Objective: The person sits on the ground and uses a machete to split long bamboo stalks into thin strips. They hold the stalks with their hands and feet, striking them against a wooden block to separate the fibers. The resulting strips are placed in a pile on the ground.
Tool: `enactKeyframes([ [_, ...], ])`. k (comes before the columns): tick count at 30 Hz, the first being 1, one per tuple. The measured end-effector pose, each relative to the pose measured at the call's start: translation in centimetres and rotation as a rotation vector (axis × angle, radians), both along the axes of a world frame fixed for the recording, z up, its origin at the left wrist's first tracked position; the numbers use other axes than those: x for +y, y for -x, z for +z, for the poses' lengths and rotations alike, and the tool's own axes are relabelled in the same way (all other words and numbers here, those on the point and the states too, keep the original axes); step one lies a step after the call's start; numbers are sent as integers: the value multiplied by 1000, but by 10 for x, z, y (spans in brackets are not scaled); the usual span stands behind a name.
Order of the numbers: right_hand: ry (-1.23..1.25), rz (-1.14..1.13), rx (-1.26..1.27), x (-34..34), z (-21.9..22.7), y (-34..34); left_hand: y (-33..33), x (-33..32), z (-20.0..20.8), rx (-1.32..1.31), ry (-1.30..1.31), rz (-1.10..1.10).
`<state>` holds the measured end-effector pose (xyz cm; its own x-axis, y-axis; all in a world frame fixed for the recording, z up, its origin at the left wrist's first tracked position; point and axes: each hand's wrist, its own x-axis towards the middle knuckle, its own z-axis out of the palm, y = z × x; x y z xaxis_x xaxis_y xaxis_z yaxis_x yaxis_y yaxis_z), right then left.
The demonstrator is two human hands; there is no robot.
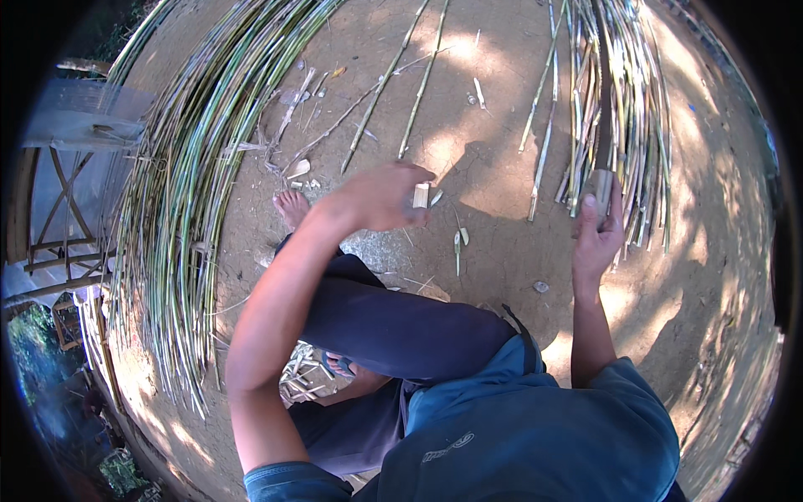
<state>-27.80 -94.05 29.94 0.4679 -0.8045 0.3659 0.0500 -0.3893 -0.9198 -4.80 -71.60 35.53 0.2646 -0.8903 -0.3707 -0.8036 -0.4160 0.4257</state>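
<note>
My right hand (599, 238) is wrapped round the wooden handle (596, 191) of a long, dark-bladed machete (604, 125), its thumb along the handle. The blade points away from me, over a bundle of thin canes at the right. My left hand (381, 198) reaches across in front of my knee, slightly blurred, with thumb and fingers apart. A short, pale, split piece of cane (421, 196) shows in the gap between them; whether the fingers touch it I cannot tell. Below that hand is a grey stone-like slab (374, 251), partly hidden by my leg.
A large bundle of long green canes (188, 176) curves along the left. More canes (636, 109) lie at the far right, with loose single canes (424, 84) between. Chips and a split cane bit (458, 243) lie on the dirt; cut pieces (301, 376) sit beside my sandalled foot.
</note>
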Motion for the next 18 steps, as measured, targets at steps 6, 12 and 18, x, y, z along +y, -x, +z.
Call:
enactKeyframes([
  [6, -142, 117, 142, 65, -108, -113, -23, 252, 45, -411, 162, 933],
  [12, 257, 166, 456, 119, -257, -217, 101, 460, -10, 42, -59, 1452],
  [18, 461, 88, 823, 150, -315, -304, 155, 517, -55, 478, -112, 1632],
])
